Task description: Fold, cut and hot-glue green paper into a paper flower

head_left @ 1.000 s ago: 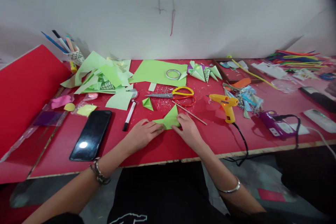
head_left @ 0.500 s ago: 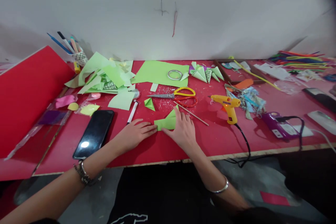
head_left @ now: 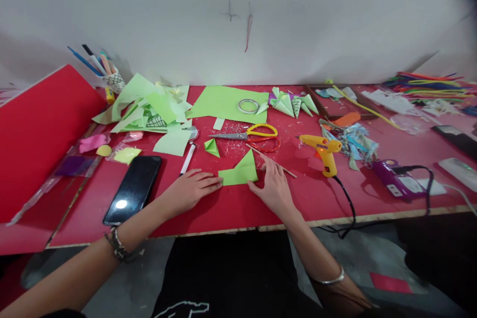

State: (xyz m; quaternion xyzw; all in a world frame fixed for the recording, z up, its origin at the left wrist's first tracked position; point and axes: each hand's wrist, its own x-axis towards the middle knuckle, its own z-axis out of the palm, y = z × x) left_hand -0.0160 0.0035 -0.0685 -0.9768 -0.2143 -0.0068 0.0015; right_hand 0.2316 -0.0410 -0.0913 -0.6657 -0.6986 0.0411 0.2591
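Note:
A green paper piece (head_left: 240, 171) with one end folded up into a point lies on the red table between my hands. My left hand (head_left: 192, 189) rests flat, its fingertips on the paper's left end. At the paper's right edge is my right hand (head_left: 274, 186), thumb touching the lower right corner, fingers apart and holding nothing. Beyond the paper lie a small folded green piece (head_left: 212, 147), a thin stick (head_left: 272, 161) partly behind my right fingers, and scissors (head_left: 261, 132) with yellow and red handles.
A black phone (head_left: 133, 190) and a white marker (head_left: 188, 159) lie to the left. Green paper scraps (head_left: 149, 109) are heaped at the back left. Right of centre is a yellow glue gun (head_left: 324, 151) with its cord over the table edge (head_left: 328, 221).
My right hand has slid right, off the paper's folded end, uncovering the raised point. My left hand has stayed on the left end.

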